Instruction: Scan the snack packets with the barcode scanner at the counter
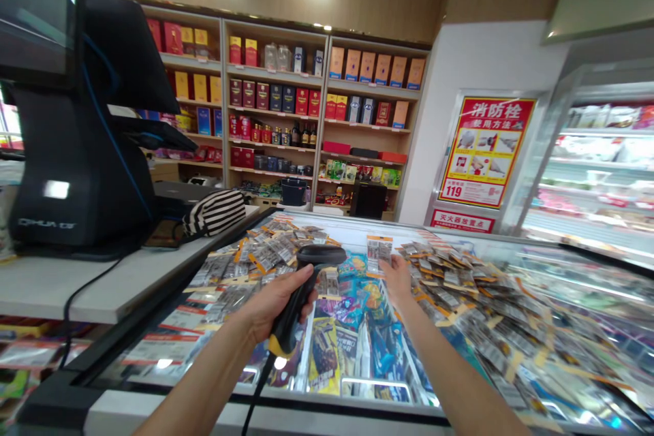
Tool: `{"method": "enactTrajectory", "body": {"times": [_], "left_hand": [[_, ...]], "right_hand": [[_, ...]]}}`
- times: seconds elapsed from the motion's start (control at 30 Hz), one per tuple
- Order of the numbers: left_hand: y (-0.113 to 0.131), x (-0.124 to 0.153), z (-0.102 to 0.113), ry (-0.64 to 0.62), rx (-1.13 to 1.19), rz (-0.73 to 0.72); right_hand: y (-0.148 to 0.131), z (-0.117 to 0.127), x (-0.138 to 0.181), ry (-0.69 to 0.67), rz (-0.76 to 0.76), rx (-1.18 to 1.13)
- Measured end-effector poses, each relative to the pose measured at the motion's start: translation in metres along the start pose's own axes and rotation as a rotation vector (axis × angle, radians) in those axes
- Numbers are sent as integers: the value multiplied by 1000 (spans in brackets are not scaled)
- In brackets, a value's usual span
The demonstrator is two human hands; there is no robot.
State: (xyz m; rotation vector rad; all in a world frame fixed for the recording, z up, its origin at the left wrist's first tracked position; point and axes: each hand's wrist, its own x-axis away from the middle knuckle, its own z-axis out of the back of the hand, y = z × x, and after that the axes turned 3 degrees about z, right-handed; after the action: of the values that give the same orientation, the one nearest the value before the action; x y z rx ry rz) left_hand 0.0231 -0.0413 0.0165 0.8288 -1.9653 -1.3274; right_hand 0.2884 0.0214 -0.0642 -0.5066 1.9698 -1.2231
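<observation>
A black and yellow barcode scanner (290, 313) is gripped in my left hand (276, 301), its head pointing forward and right and its cable trailing down toward me. My right hand (397, 276) pinches a small flat packet with orange edges (379, 253) by its lower right side, over the glass top of the freezer (352, 381). To the right lies a large heap of similar small packets (460, 279). Another pile of packets (266, 252) spreads over the glass on the left, behind the scanner. Through the glass, colourful frozen packages (327, 354) show below.
On the left counter (66, 293) stand a black cash register (76, 150) and a striped pouch (217, 211). Shelves (276, 109) of boxes and bottles line the back wall. A red fire hydrant poster (488, 150) hangs beside a lit display fridge (597, 163).
</observation>
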Motion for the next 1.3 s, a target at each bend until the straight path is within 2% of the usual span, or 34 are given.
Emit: {"method": "enactTrajectory", "body": {"times": [0.27, 0.47, 0.57, 0.67, 0.77, 0.87, 0.97, 1.03, 1.1, 1.17, 1.23, 1.27, 1.3], "left_hand": [[0, 0, 1, 6, 7, -6], [2, 0, 5, -5, 10, -26], [1, -1, 3, 18, 14, -35], [2, -3, 3, 68, 35, -62], [5, -5, 6, 127, 60, -82], [6, -8, 10, 184, 79, -80], [4, -13, 10, 222, 78, -92], [-1, -20, 4, 225, 61, -115], [-8, -30, -9, 216, 36, -120], [-18, -46, -27, 191, 19, -85], [-31, -66, -48, 173, 8, -34], [-37, -76, -56, 177, -29, -51], [-42, -85, -62, 222, -92, -154]], "right_hand": [[1, 2, 3, 0, -5, 32], [-4, 13, -2, 96, -1, 56], [-10, 25, -8, 133, 32, 110], [-19, 47, -18, 129, 88, 190], [-29, 78, -28, 125, 166, 434], [-38, 108, -33, 160, 244, 863], [-45, 122, -31, 226, 391, 1129], [-48, 114, -24, 256, 466, 1079], [-52, 90, -10, 142, 406, 863], [-54, 54, 12, -160, 205, 551], [-55, 17, 37, -529, -53, 234], [-55, 1, 49, -554, -169, 97], [-56, -12, 58, -541, -243, -24]]}}
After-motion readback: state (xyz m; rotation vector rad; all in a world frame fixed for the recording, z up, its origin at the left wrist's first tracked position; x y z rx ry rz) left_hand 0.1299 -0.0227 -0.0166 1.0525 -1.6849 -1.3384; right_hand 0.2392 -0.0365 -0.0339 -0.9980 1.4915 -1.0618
